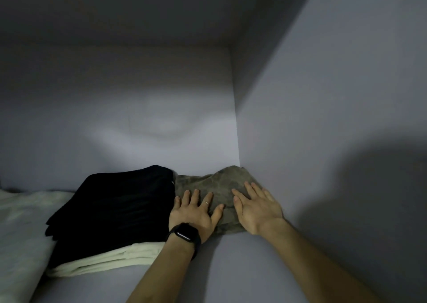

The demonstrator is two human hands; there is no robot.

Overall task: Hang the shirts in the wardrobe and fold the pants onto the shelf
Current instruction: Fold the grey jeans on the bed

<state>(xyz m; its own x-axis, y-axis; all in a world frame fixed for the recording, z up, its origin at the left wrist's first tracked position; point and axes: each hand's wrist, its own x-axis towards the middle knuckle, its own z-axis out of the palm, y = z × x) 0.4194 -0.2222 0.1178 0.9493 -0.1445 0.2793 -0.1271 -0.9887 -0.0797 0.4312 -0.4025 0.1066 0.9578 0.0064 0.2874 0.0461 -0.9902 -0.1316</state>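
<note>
Folded olive camouflage pants point(217, 182) lie on the grey shelf point(231, 268), pushed into the back right corner. My left hand point(196, 212), with a dark watch on its wrist, lies flat on the pants' left half with fingers spread. My right hand point(256, 208) presses flat on their right half, close to the side wall. To the left, a folded black garment point(115, 210) rests on a folded cream garment point(111, 260), touching the camouflage pants.
The wardrobe's side wall point(335, 141) stands right beside my right hand, and the back wall point(127, 118) is just behind the pants. A pale fabric pile point(23, 229) fills the shelf's left end. Bare shelf lies in front of the pants.
</note>
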